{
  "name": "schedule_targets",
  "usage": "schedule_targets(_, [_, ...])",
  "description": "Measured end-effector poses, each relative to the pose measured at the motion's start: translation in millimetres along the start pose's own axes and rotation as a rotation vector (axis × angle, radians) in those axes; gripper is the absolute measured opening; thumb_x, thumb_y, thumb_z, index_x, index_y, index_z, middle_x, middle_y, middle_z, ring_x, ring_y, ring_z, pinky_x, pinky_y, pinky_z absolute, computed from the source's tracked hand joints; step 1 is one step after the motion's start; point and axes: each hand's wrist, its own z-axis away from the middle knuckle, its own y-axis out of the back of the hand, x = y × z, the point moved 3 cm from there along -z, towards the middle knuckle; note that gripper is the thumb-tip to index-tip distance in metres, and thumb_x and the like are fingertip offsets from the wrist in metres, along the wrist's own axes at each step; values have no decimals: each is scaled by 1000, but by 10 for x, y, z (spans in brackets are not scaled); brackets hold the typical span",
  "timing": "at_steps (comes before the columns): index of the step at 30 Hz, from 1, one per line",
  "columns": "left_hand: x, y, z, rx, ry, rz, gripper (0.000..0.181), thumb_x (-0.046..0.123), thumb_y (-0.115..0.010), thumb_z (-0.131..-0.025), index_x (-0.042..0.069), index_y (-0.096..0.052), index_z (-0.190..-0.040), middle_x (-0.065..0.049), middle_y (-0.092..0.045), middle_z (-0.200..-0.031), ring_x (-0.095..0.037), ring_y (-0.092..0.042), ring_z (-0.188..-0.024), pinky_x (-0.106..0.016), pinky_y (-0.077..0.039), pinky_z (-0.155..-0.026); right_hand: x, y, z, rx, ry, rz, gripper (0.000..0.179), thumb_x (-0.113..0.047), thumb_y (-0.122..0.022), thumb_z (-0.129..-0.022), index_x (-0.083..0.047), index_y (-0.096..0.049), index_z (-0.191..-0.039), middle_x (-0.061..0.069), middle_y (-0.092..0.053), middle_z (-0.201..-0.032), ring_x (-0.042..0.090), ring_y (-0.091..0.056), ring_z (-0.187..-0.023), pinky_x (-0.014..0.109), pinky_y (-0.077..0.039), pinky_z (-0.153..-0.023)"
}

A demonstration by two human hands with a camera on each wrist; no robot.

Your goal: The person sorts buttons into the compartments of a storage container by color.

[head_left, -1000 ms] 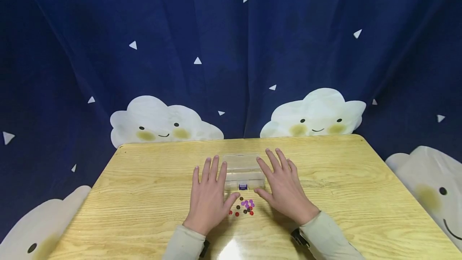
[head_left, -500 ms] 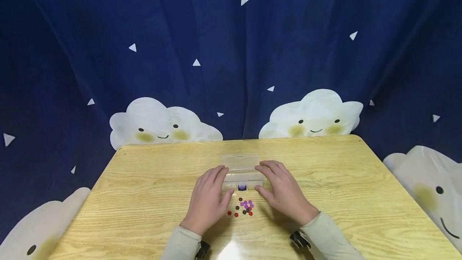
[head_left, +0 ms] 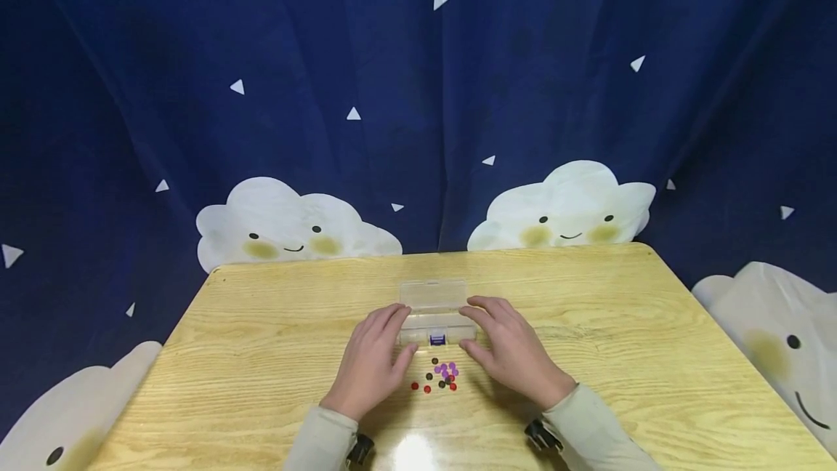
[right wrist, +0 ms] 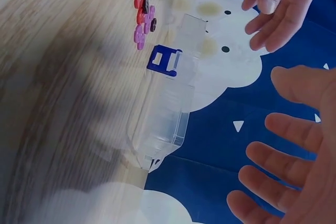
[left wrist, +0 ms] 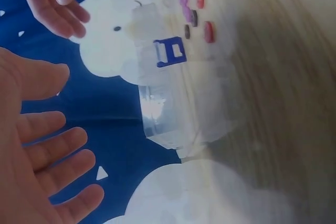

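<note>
Hovering left hand [head_left: 366, 363] and right hand [head_left: 514, 351], loosely spread and holding nothing, beside the clear box [head_left: 437, 323] inward from the far edge of the table [head_left: 275, 333], with the lid [head_left: 433, 294] already swung back but the loose buttons [head_left: 445, 374] outside apparently not yet dealt with.

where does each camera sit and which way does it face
Head: on the head, facing forward and down at the table, clear box and discs; left hand, right hand and sleeves show.
Left wrist: on that wrist, looking forward at the box and curtain; left hand's fingers near, right hand beyond.
Right wrist: on that wrist, also facing box and curtain; right hand's fingers near, left hand beyond.
Both wrist views share the box, blue latch, discs and both hands.
</note>
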Motion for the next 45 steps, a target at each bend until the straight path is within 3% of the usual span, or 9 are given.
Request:
schedule_targets(10, [-169,-87,-34,-74,30,62,54,30,-72,-89,6,-58,-135,-12,-62,-134,-30,-59,-124,-50,-48,-102,4,-30,4,-33,-16,0,47,-31,-79,-83,-10,-68,-123,11,-65,-128,28,-60,-119,46,-51,-99])
schedule_targets(20, [-336,-177,-117,-199,157,209,54,33,-68,-93,5,-56,-138,-18,-57,-140,-36,-54,-130,-53,-44,-108,10,-67,10,-46,-25,-15,45,-29,-79,-83,-12,-68,-123,10,-66,-127,27,-61,-118,45,-51,-98])
schedule_targets(28, [-437,-260,-172,-248,189,242,58,38,-69,-91,8,-56,-139,-14,-57,-142,-33,-54,-130,-51,-44,-109,-5,-106,-6,-80,-25,-28,45,-30,-79,-83,-11,-68,-123,9,-66,-128,26,-61,-118,45,-51,-99])
schedule_targets(38, [-556,-342,-229,-375,264,308,70,45,-71,-88,11,-49,-145,-14,-49,-150,-36,-44,-139,-55,-37,-114,-26,-124,-52,-115,-49,-61,46,-29,-79,-83,-11,-68,-124,10,-65,-130,28,-60,-120,47,-50,-101])
schedule_targets(45, [-604,-380,-261,-419,259,322,73,45,-72,-87,9,-48,-146,-12,-52,-144,-35,-49,-134,-54,-42,-109,-31,-137,-40,-135,-54,-51,43,-30,-78,-85,-12,-68,-123,8,-64,-130,25,-59,-120,44,-51,-100])
